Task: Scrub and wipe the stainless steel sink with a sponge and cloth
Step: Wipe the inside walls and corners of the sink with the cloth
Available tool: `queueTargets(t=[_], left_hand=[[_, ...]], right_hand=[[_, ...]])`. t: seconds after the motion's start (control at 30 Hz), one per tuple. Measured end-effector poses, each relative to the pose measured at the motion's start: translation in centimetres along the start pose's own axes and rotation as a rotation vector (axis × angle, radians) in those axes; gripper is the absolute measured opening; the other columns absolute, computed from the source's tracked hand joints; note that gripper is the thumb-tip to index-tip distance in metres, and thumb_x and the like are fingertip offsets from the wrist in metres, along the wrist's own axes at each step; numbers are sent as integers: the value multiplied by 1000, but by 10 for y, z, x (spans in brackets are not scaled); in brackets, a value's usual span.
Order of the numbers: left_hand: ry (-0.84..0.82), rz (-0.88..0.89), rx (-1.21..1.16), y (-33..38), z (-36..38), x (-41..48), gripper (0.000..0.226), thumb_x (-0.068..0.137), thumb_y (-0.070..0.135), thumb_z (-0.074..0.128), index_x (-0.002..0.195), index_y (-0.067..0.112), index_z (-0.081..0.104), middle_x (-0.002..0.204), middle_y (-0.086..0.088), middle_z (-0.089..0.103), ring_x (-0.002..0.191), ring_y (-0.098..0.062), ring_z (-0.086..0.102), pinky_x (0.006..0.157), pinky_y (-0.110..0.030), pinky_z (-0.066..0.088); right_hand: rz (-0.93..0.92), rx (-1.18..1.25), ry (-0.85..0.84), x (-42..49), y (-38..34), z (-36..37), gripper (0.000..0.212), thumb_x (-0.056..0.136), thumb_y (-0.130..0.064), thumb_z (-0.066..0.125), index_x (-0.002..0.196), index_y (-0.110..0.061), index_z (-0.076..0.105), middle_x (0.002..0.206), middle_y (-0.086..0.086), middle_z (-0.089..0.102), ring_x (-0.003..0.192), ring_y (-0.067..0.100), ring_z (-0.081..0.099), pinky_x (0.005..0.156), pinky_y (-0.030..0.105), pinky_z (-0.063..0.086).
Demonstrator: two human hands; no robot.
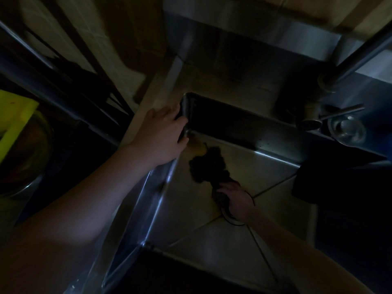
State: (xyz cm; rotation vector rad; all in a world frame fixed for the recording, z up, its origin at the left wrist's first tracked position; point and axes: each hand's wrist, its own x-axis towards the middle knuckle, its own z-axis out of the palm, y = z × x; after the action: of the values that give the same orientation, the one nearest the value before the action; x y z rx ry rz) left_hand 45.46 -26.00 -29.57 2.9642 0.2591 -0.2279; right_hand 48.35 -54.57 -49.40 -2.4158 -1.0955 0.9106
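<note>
The scene is dim. A stainless steel sink (265, 183) fills the middle of the view. My left hand (163, 132) rests on the sink's far left corner rim, fingers curled over the edge. Down in the basin, my right hand (235, 200) grips one end of a dark bunched cloth (209, 164), which lies on the sink floor toward the far left corner. A yellowish patch (198, 148), possibly a sponge, lies beside the cloth near that corner. The drain (230, 219) is partly hidden under my right hand.
A tap (331, 115) with a lever stands at the back right, a round metal fitting (347, 128) beside it. A dark object (339, 187) hangs over the right sink edge. At left are a yellow object (14, 115) and a round metal bowl (27, 166).
</note>
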Motion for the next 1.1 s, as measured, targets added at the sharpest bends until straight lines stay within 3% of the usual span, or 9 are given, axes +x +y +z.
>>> queueTargets(t=[0.1, 0.23, 0.37, 0.5, 0.67, 0.73, 0.8, 0.97, 1.1], left_hand=[[13, 7, 5, -1, 0, 1, 44, 86, 40, 51, 123, 15, 51, 146, -14, 35, 129, -30, 37, 99, -43, 29], [37, 14, 19, -2, 1, 0, 43, 84, 37, 54, 119, 12, 54, 144, -16, 38, 127, -32, 39, 97, -43, 30], [37, 14, 17, -2, 3, 0, 43, 84, 37, 53, 120, 13, 52, 147, -15, 34, 131, -30, 35, 100, -43, 28], [35, 14, 25, -3, 6, 0, 44, 85, 38, 52, 121, 15, 50, 149, -14, 31, 133, -29, 32, 101, -44, 26], [48, 23, 35, -4, 7, 0, 43, 86, 39, 51, 122, 16, 49, 149, -14, 30, 132, -29, 33, 101, -43, 25], [58, 31, 49, -5, 8, 0, 42, 85, 40, 50, 120, 16, 51, 148, -14, 31, 131, -29, 34, 100, -43, 26], [63, 31, 57, -5, 9, 0, 42, 85, 40, 50, 119, 16, 51, 148, -15, 31, 131, -29, 34, 100, -43, 26], [71, 32, 47, -4, 9, 1, 41, 85, 39, 50, 119, 16, 50, 148, -14, 32, 131, -28, 34, 102, -44, 26], [59, 22, 34, -4, 8, 1, 41, 86, 39, 51, 120, 16, 50, 149, -13, 30, 132, -28, 33, 101, -43, 25]], right_hand=[[68, -16, -34, 12, -7, -5, 58, 74, 7, 49, 128, -14, 56, 144, 4, 44, 135, 27, 33, 110, 30, 27], [65, -4, 46, 43, -21, -16, 55, 75, 3, 55, 129, -7, 55, 146, 12, 42, 138, 30, 32, 116, 37, 22], [99, 182, 253, 86, -46, -29, 45, 71, -1, 49, 114, 3, 64, 127, 22, 58, 125, 34, 50, 117, 42, 23], [125, 290, 347, 117, -67, -35, 34, 71, 4, 59, 105, 3, 68, 118, 22, 63, 119, 36, 52, 106, 39, 37], [110, 514, 394, 134, -95, -40, 36, 73, -9, 49, 101, 7, 66, 108, 26, 66, 106, 29, 59, 95, 20, 39], [142, 617, 358, 147, -112, -36, 35, 85, -9, 54, 117, 4, 60, 122, 23, 60, 117, 30, 55, 104, 36, 41], [155, 584, 347, 156, -115, -30, 39, 88, -7, 56, 127, 1, 53, 131, 21, 55, 125, 32, 50, 107, 44, 38], [126, 324, 207, 151, -92, -37, 42, 91, 6, 46, 131, 13, 42, 142, 30, 39, 135, 39, 35, 115, 41, 24], [58, 243, 276, 147, -91, -46, 41, 91, -2, 51, 131, 4, 49, 138, 24, 48, 132, 35, 41, 114, 39, 26]])
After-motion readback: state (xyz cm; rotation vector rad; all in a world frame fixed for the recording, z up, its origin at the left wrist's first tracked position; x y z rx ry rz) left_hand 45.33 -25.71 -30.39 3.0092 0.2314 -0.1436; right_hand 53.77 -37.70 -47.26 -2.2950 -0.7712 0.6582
